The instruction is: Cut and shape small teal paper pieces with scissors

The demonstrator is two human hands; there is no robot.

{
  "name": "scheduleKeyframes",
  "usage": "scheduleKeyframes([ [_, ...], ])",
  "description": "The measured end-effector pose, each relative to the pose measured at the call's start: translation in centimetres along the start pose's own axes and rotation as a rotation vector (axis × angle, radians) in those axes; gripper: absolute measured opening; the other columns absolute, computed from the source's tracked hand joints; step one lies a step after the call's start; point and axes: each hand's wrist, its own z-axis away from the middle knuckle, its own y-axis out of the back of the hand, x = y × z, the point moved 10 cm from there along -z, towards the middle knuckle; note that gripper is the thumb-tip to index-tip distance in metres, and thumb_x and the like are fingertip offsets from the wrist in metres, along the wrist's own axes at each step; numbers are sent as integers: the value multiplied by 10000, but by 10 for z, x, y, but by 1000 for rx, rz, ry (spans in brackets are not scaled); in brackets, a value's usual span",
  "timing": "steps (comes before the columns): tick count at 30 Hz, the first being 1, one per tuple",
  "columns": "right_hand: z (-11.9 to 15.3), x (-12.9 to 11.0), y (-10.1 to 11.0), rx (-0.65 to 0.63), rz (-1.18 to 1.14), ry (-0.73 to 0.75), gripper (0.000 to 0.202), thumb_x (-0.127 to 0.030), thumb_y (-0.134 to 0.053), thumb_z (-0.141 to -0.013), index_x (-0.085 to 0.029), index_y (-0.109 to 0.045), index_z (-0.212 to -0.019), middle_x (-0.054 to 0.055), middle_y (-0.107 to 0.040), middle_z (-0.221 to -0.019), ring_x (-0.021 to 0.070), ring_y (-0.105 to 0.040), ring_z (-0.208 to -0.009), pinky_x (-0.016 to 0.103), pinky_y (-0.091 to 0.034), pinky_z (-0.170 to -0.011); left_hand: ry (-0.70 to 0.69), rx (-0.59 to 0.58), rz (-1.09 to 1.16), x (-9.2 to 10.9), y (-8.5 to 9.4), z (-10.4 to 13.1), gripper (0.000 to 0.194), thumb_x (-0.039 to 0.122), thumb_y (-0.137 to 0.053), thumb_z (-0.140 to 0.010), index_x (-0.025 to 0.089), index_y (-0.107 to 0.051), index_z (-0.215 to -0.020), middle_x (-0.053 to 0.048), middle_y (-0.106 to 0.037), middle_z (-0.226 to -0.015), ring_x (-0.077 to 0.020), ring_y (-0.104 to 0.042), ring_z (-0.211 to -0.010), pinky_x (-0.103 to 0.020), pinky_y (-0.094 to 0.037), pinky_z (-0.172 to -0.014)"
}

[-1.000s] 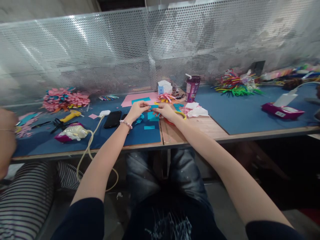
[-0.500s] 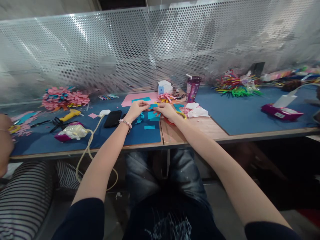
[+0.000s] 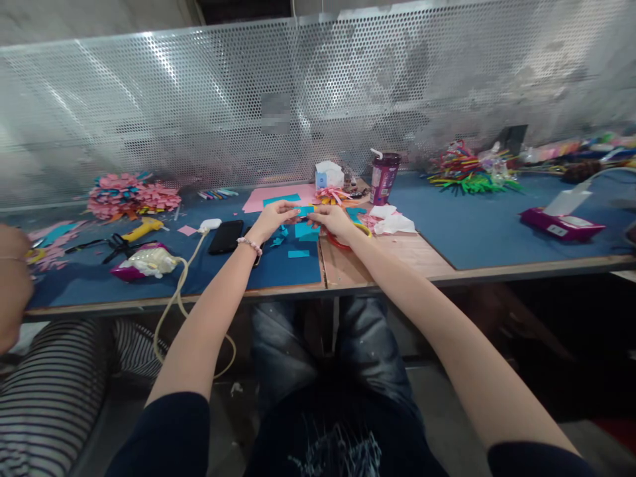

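Between my two hands is a small strip of blue paper [image 3: 305, 211], held up just above the table. My left hand [image 3: 275, 220] pinches its left end, and my right hand [image 3: 332, 220] pinches the right end. Below them lie a blue paper piece [image 3: 307, 232], a smaller blue strip [image 3: 299, 254] and some curled blue scraps [image 3: 279, 236]. Scissors with red and yellow handles [image 3: 362, 229] rest partly under my right wrist. Behind my hands a sheet of pink paper [image 3: 253, 200] carries another blue piece [image 3: 281, 199].
A black phone [image 3: 226, 237], yellow glue gun [image 3: 142, 229] and purple power strip [image 3: 144, 262] with a trailing cable lie left. A purple cup [image 3: 384, 179] and crumpled tissue [image 3: 394, 222] stand right. Another person's arm [image 3: 14, 285] is at the left edge. A perforated metal panel [image 3: 209, 112] backs the table.
The view has shifted slightly. Both hands keep their pinch on the blue paper strip, with only a slight change in the fingers.
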Motion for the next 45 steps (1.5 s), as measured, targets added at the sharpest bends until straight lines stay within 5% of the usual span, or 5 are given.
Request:
scheduleKeyframes([
  [6, 2, -2, -7, -31, 3, 8, 305, -415, -678, -744, -111, -665, -743, 29, -668, -650, 48, -498, -435, 140, -385, -361, 71, -140, -46, -7, -18, 6, 335, 399, -719, -706, 115, -647, -869, -120, -720, -829, -200, -686, -733, -321, -535, -670],
  [34, 4, -8, -14, -75, 81, 49, 345, -456, -652, -765, -111, -663, -763, 28, -648, -623, 60, -511, -428, 151, -371, -338, 166, -137, -43, -21, -8, 2, 296, 380, -761, -672, 120, -622, -698, -131, -730, -733, -265, -712, -711, -400, -579, -683],
  [45, 3, -21, 0, 113, 222, 164, 283, -411, -598, -799, -133, -649, -793, 10, -617, -628, 98, -527, -498, 198, -387, -446, 125, -71, 112, -15, -5, 1, 526, 630, -484, -807, 139, -519, -991, -163, -724, -829, -242, -709, -725, -378, -563, -692],
])
